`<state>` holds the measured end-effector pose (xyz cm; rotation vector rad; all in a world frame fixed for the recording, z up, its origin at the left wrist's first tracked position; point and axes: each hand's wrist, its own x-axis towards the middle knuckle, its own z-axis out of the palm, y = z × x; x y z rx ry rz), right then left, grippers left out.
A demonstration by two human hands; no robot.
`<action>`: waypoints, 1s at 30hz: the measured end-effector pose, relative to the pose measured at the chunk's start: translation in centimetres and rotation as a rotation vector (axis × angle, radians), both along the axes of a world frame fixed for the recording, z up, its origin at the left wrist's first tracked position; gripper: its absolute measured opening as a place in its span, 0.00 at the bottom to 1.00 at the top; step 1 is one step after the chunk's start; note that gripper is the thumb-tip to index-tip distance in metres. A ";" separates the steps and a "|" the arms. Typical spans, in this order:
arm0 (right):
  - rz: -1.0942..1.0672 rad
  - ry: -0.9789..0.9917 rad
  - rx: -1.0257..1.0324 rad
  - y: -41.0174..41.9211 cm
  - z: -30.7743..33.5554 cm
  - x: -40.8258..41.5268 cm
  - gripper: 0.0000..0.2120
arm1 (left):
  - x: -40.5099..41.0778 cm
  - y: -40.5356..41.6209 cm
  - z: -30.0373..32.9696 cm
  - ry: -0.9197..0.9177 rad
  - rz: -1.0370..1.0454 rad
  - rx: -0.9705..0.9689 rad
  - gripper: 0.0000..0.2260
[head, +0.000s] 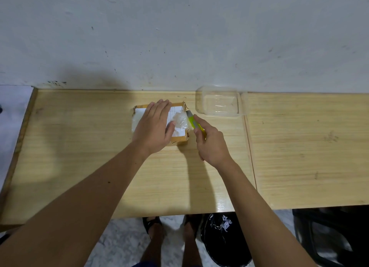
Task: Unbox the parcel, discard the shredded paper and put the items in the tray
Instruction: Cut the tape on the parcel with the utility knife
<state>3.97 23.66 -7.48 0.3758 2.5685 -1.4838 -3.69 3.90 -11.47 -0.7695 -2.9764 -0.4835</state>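
Note:
A small brown cardboard parcel with white labels and clear tape lies on the wooden table near the wall. My left hand rests flat on its top, fingers spread, pressing down. My right hand grips a yellow-green box cutter whose tip lies at the parcel's right edge. A clear plastic tray stands empty just right of the parcel, against the wall.
A second wooden table abuts on the right. Under the front edge a black bin holds some shredded paper, beside my feet. A dark chair stands at the lower right. A white wall runs behind the tables.

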 end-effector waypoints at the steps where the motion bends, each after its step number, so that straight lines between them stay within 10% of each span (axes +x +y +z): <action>1: 0.019 -0.001 0.020 0.1 0.2 -0.1 0.22 | 0.0 0.0 0.0 0.001 0.003 -0.004 0.26; 30: 0.002 -0.081 0.002 0.7 1.8 5.4 0.21 | 0.2 0.7 0.9 -0.075 0.070 0.018 0.25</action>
